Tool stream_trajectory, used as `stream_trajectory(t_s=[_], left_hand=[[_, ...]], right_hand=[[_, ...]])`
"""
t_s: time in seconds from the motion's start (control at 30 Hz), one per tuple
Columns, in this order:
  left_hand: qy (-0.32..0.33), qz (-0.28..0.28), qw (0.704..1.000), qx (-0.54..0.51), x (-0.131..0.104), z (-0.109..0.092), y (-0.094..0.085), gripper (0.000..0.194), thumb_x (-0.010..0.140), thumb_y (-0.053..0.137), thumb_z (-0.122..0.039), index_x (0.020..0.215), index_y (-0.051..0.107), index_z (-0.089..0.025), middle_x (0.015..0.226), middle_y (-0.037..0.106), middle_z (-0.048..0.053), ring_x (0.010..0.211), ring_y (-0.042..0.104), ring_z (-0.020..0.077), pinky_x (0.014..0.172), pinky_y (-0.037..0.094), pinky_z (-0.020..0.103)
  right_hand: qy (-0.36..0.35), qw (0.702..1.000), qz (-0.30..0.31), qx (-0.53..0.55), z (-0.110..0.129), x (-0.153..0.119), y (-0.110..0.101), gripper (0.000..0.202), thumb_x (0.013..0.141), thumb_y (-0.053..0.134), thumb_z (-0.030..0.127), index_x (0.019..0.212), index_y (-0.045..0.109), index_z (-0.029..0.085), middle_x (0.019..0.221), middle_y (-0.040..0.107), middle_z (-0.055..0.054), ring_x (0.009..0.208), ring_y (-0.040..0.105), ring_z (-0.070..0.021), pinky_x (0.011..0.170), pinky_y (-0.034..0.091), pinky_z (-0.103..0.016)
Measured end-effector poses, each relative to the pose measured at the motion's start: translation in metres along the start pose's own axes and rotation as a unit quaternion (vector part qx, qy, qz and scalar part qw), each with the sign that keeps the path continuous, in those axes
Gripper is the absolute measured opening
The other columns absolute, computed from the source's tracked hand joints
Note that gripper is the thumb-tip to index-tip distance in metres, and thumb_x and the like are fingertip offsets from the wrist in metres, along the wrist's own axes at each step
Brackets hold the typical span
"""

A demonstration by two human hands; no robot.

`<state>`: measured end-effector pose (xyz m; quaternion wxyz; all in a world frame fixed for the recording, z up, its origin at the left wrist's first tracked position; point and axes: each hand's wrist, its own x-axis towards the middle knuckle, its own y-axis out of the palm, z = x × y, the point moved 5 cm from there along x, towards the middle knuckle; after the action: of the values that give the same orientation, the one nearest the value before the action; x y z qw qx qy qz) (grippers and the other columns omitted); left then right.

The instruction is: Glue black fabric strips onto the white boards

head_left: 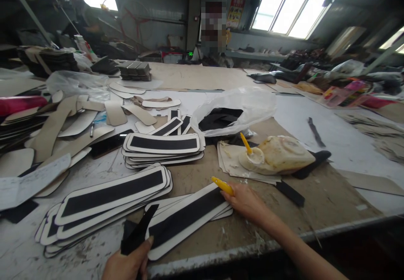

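Note:
My right hand [244, 202] is closed around a yellow tool [223, 186], at the upper right end of a white-edged panel with a black strip [189, 217]. Near the panel's lower left end, my left hand [131, 259] pinches a loose black strip [140, 231], its thumb beside the panel. More white panels lie under this one. To the left sits a fanned stack of similar panels [113, 196], and behind it another stack [164, 143]. A stained yellowish bottle [287, 154] lies on its side, with a second yellow tool [245, 143] standing at its opening.
An open plastic bag [259, 103] holds black pieces [221, 118]. Beige curved pieces [53, 128] and a dark phone-like object [109, 144] lie left. A black strip [290, 193] rests right of the panels. The table's front edge [277, 246] runs close below my right forearm.

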<state>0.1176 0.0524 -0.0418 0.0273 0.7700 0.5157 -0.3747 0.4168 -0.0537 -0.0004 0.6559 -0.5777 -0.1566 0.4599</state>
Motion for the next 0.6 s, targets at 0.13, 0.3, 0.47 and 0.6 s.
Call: stream_trajectory(t_s=[0.13, 0.3, 0.47, 0.6], left_hand=[[0.004, -0.004, 1.0, 0.0, 0.002, 0.003, 0.0, 0.052, 0.063, 0.062, -0.051, 0.026, 0.039, -0.023, 0.025, 0.042, 0.001, 0.034, 0.041, 0.0163, 0.05, 0.033, 0.03], [0.011, 0.001, 0.999, -0.039, -0.002, -0.002, 0.003, 0.05, 0.059, 0.066, -0.049, 0.026, 0.039, -0.023, 0.025, 0.041, 0.0, 0.033, 0.041, 0.0155, 0.046, 0.035, 0.029], [0.01, -0.011, 0.999, -0.044, -0.008, -0.01, 0.004, 0.048, 0.061, 0.065, -0.043, 0.026, 0.04, -0.022, 0.024, 0.039, -0.001, 0.031, 0.04, 0.0139, 0.047, 0.035, 0.029], [0.003, -0.004, 0.997, -0.079, -0.013, -0.014, 0.005, 0.042, 0.062, 0.064, -0.038, 0.03, 0.042, -0.021, 0.027, 0.04, -0.003, 0.031, 0.039, 0.012, 0.043, 0.031, 0.026]], right_hand=[[-0.012, 0.999, 0.01, 0.035, -0.004, 0.005, 0.003, 0.024, 0.08, 0.045, 0.037, 0.077, 0.059, 0.018, 0.073, 0.066, -0.005, 0.069, 0.061, -0.0198, 0.057, 0.033, -0.025], [-0.016, 0.999, 0.029, 0.036, -0.009, 0.011, 0.005, 0.023, 0.081, 0.044, 0.035, 0.073, 0.057, 0.017, 0.069, 0.063, -0.005, 0.065, 0.058, -0.018, 0.054, 0.033, -0.024], [-0.015, 0.999, 0.034, 0.015, -0.008, 0.014, 0.008, 0.021, 0.081, 0.044, 0.033, 0.073, 0.056, 0.018, 0.073, 0.064, -0.006, 0.069, 0.059, -0.0196, 0.058, 0.036, -0.026], [0.009, 1.0, 0.014, -0.021, -0.009, 0.007, 0.009, 0.025, 0.081, 0.043, 0.04, 0.079, 0.055, 0.019, 0.078, 0.065, -0.01, 0.076, 0.06, -0.0265, 0.062, 0.037, -0.031]])
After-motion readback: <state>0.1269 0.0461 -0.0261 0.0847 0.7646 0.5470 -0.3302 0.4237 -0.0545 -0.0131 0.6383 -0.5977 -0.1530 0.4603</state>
